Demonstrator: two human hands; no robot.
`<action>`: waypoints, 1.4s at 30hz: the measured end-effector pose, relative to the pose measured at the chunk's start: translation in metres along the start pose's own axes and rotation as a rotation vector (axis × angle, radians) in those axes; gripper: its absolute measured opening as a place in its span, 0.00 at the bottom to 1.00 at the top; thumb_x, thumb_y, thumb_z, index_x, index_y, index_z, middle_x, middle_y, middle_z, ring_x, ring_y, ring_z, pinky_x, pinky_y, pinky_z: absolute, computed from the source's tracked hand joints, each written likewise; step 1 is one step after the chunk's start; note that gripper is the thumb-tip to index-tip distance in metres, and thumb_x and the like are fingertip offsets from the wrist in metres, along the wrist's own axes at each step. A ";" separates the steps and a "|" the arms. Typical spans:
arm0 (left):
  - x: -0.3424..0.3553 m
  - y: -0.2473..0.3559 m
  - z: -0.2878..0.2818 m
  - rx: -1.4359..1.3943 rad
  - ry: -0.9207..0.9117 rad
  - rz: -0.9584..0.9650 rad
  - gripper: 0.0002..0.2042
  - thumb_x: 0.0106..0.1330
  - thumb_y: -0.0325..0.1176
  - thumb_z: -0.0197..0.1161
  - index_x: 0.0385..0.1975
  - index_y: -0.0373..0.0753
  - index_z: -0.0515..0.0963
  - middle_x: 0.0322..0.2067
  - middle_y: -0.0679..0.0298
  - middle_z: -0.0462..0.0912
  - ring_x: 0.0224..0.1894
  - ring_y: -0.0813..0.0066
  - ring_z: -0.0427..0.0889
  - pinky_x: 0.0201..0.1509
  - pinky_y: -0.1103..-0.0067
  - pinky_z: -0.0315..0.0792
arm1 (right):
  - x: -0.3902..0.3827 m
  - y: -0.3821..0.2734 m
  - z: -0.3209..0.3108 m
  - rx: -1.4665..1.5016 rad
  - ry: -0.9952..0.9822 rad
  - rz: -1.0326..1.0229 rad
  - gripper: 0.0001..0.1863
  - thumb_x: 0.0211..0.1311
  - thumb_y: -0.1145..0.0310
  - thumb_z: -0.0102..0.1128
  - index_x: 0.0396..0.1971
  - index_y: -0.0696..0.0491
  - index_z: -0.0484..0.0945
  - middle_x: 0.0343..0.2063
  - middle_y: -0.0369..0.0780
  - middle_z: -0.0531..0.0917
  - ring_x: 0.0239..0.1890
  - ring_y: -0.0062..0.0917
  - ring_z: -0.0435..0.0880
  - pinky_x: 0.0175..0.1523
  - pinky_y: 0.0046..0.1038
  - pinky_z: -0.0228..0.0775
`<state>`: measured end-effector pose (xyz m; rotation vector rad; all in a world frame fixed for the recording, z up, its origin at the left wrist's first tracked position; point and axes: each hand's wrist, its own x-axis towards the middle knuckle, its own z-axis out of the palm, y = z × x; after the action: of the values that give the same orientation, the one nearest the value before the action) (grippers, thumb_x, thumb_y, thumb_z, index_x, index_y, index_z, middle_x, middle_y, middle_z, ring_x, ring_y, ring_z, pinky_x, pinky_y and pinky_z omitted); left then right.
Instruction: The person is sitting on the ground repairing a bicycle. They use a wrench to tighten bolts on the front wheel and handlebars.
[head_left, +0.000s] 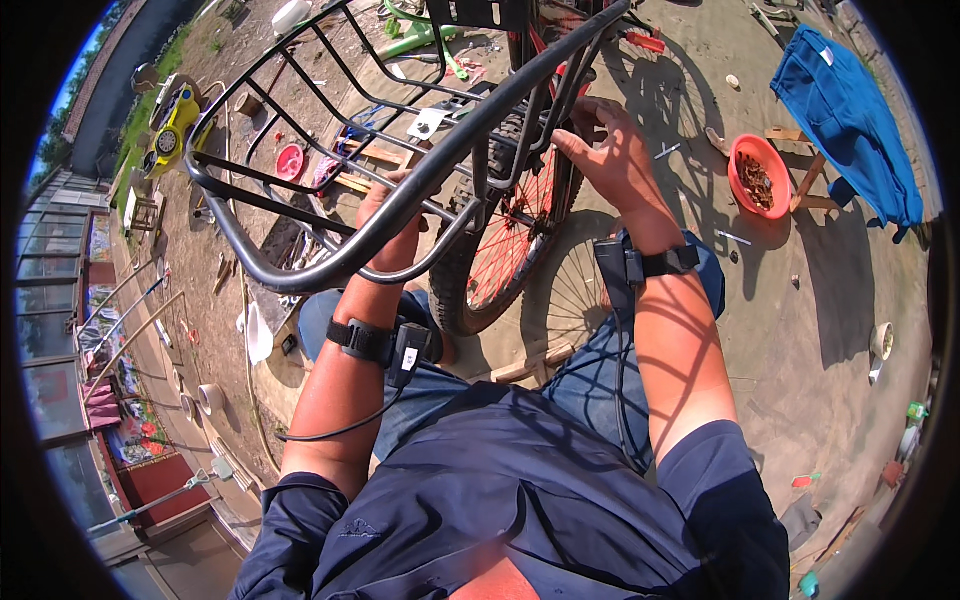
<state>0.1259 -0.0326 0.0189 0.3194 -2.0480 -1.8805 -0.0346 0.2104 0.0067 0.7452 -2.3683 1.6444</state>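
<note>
A large black metal bicycle basket [262, 272] spans the upper middle, close in front of me. Below it stands a bicycle wheel [480, 290] with a knobby black tyre and red spokes. My left hand [400, 222] is curled beneath the basket's bars; the rail covers most of its fingers, and what they hold cannot be made out. On the wheel's right side, my right hand [612, 160] closes round a black metal strut [568, 105], thumb toward the wheel and fingers behind, partly hidden. A small white plate [427, 124] shows through the bars.
At right, a red bowl [760, 177] of small brown pieces sits beside a wooden stool [812, 185] and blue cloth [850, 120]. A yellow toy car [172, 132] and pink bowl [290, 161] lie left. Wood pieces [530, 364] lie near my feet.
</note>
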 end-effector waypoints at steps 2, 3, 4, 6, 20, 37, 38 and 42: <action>0.008 -0.007 -0.010 -0.126 -0.025 -0.059 0.14 0.64 0.31 0.66 0.46 0.31 0.75 0.34 0.61 0.83 0.32 0.79 0.81 0.32 0.85 0.73 | 0.000 -0.001 0.000 -0.028 -0.030 -0.021 0.30 0.50 0.52 0.72 0.48 0.56 0.77 0.43 0.45 0.80 0.47 0.34 0.81 0.52 0.31 0.74; 0.011 -0.001 -0.004 -0.181 0.022 -0.073 0.14 0.64 0.30 0.66 0.46 0.30 0.75 0.34 0.60 0.83 0.33 0.78 0.81 0.34 0.83 0.74 | -0.001 0.000 0.000 -0.037 -0.021 -0.052 0.31 0.50 0.52 0.73 0.49 0.56 0.77 0.44 0.45 0.79 0.48 0.34 0.81 0.53 0.31 0.74; 0.012 0.009 0.003 -0.233 0.074 -0.085 0.14 0.64 0.29 0.66 0.46 0.29 0.74 0.35 0.59 0.83 0.33 0.77 0.81 0.36 0.82 0.76 | -0.002 0.003 0.002 -0.043 -0.016 -0.085 0.31 0.50 0.52 0.73 0.50 0.56 0.77 0.45 0.45 0.79 0.49 0.34 0.80 0.53 0.32 0.73; 0.021 0.026 0.004 -0.125 0.080 -0.147 0.13 0.63 0.27 0.66 0.43 0.28 0.75 0.37 0.58 0.83 0.35 0.75 0.83 0.38 0.80 0.77 | -0.002 0.009 0.006 0.127 -0.068 -0.046 0.34 0.49 0.54 0.74 0.53 0.56 0.73 0.50 0.47 0.75 0.54 0.36 0.77 0.58 0.34 0.70; 0.070 0.002 0.015 -0.485 0.196 -0.315 0.13 0.71 0.39 0.58 0.44 0.35 0.77 0.30 0.61 0.83 0.25 0.77 0.78 0.25 0.82 0.73 | 0.024 0.020 0.015 -0.168 -0.063 -0.262 0.36 0.51 0.51 0.68 0.56 0.55 0.70 0.54 0.50 0.74 0.57 0.44 0.71 0.64 0.38 0.62; 0.095 -0.052 0.009 -0.752 -0.131 -0.394 0.20 0.60 0.33 0.70 0.51 0.36 0.77 0.45 0.60 0.83 0.44 0.66 0.82 0.50 0.71 0.78 | 0.023 0.030 0.034 -0.354 0.043 -0.236 0.34 0.52 0.49 0.62 0.57 0.52 0.71 0.53 0.46 0.76 0.58 0.39 0.71 0.63 0.35 0.64; 0.110 -0.073 -0.009 -0.781 -0.223 -0.375 0.25 0.56 0.37 0.73 0.53 0.35 0.75 0.46 0.61 0.82 0.46 0.66 0.82 0.50 0.70 0.78 | 0.023 0.029 0.032 -0.341 0.039 -0.232 0.34 0.52 0.49 0.62 0.57 0.52 0.71 0.53 0.46 0.76 0.58 0.39 0.71 0.63 0.35 0.64; 0.117 -0.076 -0.063 0.101 -0.188 0.108 0.28 0.57 0.42 0.74 0.53 0.34 0.74 0.49 0.58 0.80 0.48 0.66 0.81 0.51 0.71 0.76 | 0.025 0.020 0.036 -0.262 0.048 -0.265 0.34 0.52 0.49 0.62 0.56 0.54 0.71 0.51 0.47 0.77 0.55 0.40 0.73 0.62 0.35 0.65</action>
<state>0.0382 -0.1431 -0.0415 0.0559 -2.2384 -1.8061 -0.0607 0.1755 -0.0135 0.9079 -2.2753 1.2064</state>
